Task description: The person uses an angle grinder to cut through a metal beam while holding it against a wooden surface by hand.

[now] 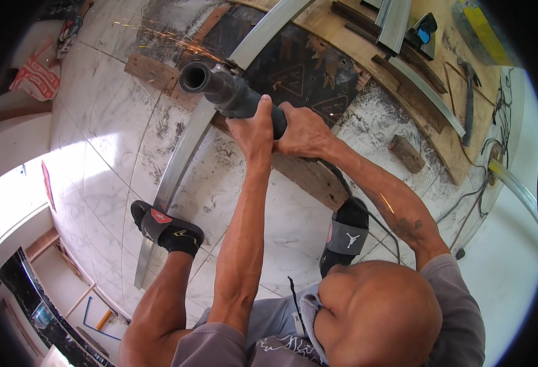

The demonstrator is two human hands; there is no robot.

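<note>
My left hand (252,133) and my right hand (305,130) are side by side, both wrapped round the dark body of an angle grinder (235,95). My left thumb lies along the top of the housing. The grinder's head is against a long silvery metal bar (183,144), and orange sparks (159,37) spray off toward the upper left. Its disc is mostly hidden behind the tool. The bar runs slantwise over a wooden block (152,73), and my left foot in a black slide sandal (166,226) presses on its near end.
A dark printed board (293,73) lies on the dusty tiles beyond the bar. At the right, a plywood sheet (446,147) carries metal profiles (425,92), wood strips and a hammer (468,101). A wooden plank (311,180) and the power cord (382,226) lie near my right foot.
</note>
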